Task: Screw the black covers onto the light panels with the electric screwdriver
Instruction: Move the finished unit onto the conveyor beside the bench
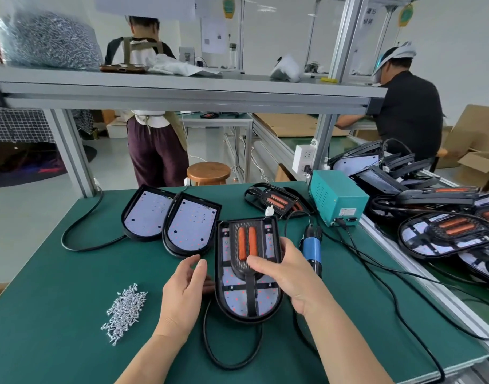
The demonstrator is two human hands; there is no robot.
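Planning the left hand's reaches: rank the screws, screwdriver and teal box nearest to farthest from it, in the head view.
1. Screws, just left of the left hand.
2. Screwdriver, beyond the panel, to the right.
3. Teal box, back right.

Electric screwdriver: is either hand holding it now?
No, the electric screwdriver lies on the mat; the right hand grips the light panel, the left hand holds nothing.

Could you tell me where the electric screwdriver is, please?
The electric screwdriver lies on the green mat at centre-right of the head view, just beyond the right hand, between the light panel and the teal power box.
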